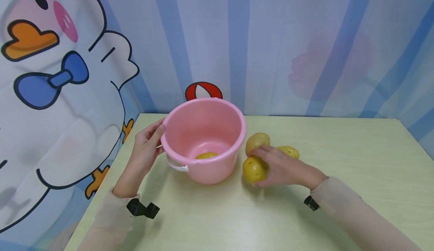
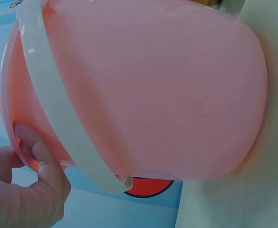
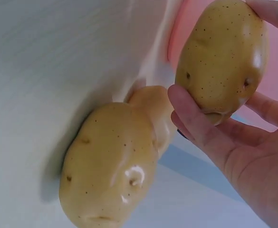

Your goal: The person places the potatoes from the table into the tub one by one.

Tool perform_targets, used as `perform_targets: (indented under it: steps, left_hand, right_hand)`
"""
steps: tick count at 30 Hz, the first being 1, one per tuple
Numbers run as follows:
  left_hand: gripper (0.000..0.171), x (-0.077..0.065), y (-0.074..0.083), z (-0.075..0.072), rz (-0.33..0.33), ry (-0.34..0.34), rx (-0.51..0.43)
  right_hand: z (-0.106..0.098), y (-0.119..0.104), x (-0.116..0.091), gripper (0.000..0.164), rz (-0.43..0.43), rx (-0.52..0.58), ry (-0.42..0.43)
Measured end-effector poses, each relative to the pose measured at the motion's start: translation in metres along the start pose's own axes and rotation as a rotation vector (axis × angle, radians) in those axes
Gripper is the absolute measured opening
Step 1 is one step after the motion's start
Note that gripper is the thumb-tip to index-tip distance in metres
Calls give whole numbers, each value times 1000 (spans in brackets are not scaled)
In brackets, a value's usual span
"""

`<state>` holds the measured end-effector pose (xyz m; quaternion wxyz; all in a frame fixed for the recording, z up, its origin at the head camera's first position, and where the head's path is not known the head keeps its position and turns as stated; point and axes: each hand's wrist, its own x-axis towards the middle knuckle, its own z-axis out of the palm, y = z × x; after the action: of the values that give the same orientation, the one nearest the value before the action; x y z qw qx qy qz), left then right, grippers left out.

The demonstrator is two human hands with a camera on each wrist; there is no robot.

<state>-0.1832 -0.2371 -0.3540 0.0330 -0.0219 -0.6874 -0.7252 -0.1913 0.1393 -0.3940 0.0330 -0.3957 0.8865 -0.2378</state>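
A pink bucket (image 1: 207,130) with a white handle (image 2: 58,104) stands on the table, tilted slightly. My left hand (image 1: 147,145) grips its rim at the left, fingers and thumb around the edge. Inside the bucket, part of a yellow potato (image 1: 207,155) shows at the bottom. To the right of the bucket, my right hand (image 1: 278,166) holds a potato (image 3: 222,59) between thumb and fingers, above the table. Two more potatoes lie close by: one potato (image 1: 257,142) just behind the hand, and another potato (image 1: 289,152) partly hidden by it.
The pale wooden table (image 1: 356,160) reaches to a fabric backdrop (image 1: 268,47) with blue stripes along its back edge. A printed cartoon duck (image 1: 64,130) covers the left side. Dark wrist cameras (image 1: 142,208) sit on both sleeves.
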Motion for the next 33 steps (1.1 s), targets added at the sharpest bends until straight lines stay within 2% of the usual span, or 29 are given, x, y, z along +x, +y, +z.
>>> perform_targets:
  steps: [6,15,24,33]
  left_hand:
    - [53,1,1,1,1,-4,-4]
    - [53,2,1,1,-11,2,3]
    - [53,1,0,1,-35,15,10]
    - [53,1,1,1,-24,7,1]
  right_hand:
    - [-8,3,-1,72,4,23,17]
    - [-21,9,-5,72,-79,42,91]
    - [-32,9,-9,70,-71,51,120]
    - [-37,10,-11,68,-73,49,146]
